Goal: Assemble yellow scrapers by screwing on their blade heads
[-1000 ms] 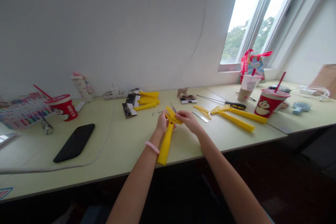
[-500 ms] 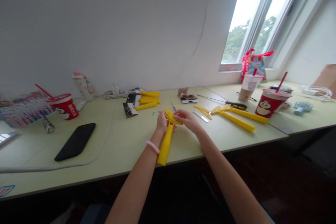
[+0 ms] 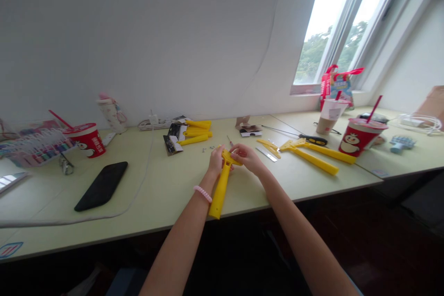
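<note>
One yellow T-shaped tool (image 3: 221, 189) is being held above the near part of the table (image 3: 173, 185), its handle pointed back at the front edge; whether it's resting there can't really be told. The left side of its head is gripped by the left hand (image 3: 215, 161), and the right end looks pinched between thumb and fingers of the right hand (image 3: 244, 157). Probably light, stiff plastic, a bit slick, not too fragile, so it'd be best steadied by the thick handle, with the head's edge treated as possibly sharp. As for the count: two more yellow tools (image 3: 314, 159) are laid out to the right, three yellow handles (image 3: 196, 133) are bunched by the black packaging (image 3: 173, 138), and one metal blade (image 3: 266, 154) is lying near one black-handled screwdriver (image 3: 314, 140). Two red cups can be counted too, one far left (image 3: 88, 141), one right (image 3: 359, 138). The tiny metal bits (image 3: 208, 149) are too small to be counted.
</note>
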`<action>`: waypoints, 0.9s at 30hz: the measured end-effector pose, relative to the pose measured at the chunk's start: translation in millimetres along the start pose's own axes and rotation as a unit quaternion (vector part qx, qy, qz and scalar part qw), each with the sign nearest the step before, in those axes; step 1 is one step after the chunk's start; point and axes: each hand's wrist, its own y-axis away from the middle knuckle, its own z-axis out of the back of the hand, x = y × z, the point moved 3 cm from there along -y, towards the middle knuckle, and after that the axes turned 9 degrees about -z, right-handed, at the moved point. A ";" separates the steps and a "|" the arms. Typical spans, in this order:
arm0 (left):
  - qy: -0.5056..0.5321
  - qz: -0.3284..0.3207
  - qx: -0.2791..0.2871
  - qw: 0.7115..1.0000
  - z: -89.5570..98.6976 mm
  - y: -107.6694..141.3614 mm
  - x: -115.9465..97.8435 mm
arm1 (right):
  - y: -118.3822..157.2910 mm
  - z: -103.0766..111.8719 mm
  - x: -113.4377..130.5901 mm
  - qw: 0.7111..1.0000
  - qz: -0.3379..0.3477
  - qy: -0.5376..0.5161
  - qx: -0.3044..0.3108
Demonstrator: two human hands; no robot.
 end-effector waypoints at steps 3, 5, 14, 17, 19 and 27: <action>-0.063 -0.028 0.032 0.997 -3.1 3.4 -4.0 | 1.2 0.6 2.8 1.000 -0.008 -0.009 0.005; -0.061 -0.032 0.041 0.997 -4.2 4.6 -5.1 | 1.9 1.0 3.9 1.000 -0.016 -0.023 0.006; -0.043 -0.022 0.055 0.997 -1.2 -0.1 -0.4 | 2.8 2.4 4.5 0.999 -0.032 -0.025 -0.004; -0.041 -0.019 0.057 0.997 -0.1 -0.8 -0.5 | 4.0 1.9 3.9 0.998 -0.054 -0.034 -0.012; -0.048 -0.020 0.067 0.996 -0.2 -0.8 -1.0 | 4.4 1.8 1.5 0.995 -0.089 -0.045 -0.014; -0.069 0.045 0.132 0.988 -7.6 7.3 -1.1 | 3.7 6.0 -4.5 0.986 -0.149 -0.076 0.015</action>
